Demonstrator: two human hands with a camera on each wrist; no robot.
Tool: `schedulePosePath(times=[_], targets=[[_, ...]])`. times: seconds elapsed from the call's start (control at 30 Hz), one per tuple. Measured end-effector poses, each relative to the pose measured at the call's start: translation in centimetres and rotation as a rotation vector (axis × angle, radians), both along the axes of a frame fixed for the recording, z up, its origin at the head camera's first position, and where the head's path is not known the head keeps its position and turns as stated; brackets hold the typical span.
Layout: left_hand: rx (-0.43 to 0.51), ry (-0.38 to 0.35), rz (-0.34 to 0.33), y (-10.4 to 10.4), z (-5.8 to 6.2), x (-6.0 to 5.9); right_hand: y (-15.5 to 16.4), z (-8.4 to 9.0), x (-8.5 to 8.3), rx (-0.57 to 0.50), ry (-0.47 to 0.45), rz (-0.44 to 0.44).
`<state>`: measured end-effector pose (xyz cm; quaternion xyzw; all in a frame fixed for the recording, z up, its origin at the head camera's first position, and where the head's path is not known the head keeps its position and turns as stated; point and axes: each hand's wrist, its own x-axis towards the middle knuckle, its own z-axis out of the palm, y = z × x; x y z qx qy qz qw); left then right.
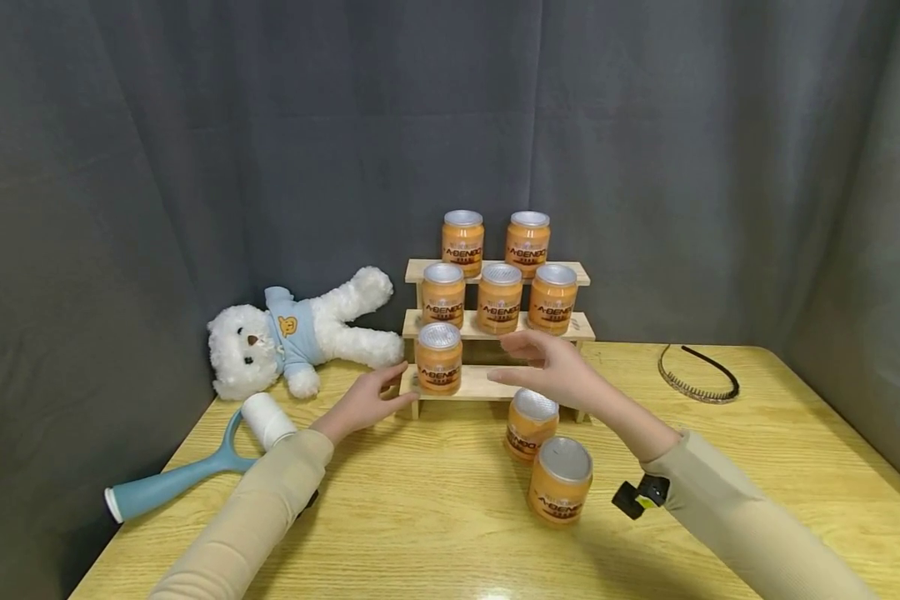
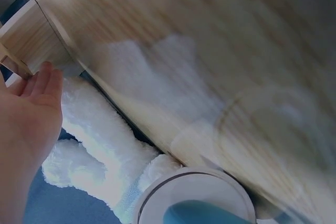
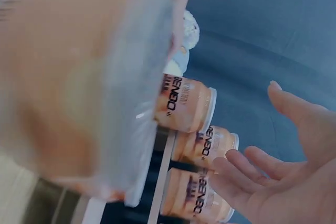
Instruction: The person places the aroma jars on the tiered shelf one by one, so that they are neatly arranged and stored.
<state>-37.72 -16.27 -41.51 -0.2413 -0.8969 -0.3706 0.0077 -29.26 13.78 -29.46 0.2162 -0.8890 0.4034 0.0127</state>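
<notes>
Orange plastic with a silvery lid made up the jar (image 1: 438,359) on the lowest step of the wooden rack (image 1: 487,385). Both hands flanked this jar with fingers straight, gripping nothing: the left hand (image 1: 366,401) at the rack's left end, the right hand (image 1: 553,366) just right of the jar. Judged rigid, smooth-walled and moderately heavy if full, the jar should be taken around its labelled body, not by the lid. Two more jars (image 1: 546,455) stood on the counter (image 1: 757,467) in front of the rack.
</notes>
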Motion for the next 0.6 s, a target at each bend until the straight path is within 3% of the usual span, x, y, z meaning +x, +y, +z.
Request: schedulePosePath(times=[0.6], targets=[[0.012,-0.020,0.011,0.1,-0.1,0.0,4.6,-4.5,3.7,-0.052,0.235,0.118]])
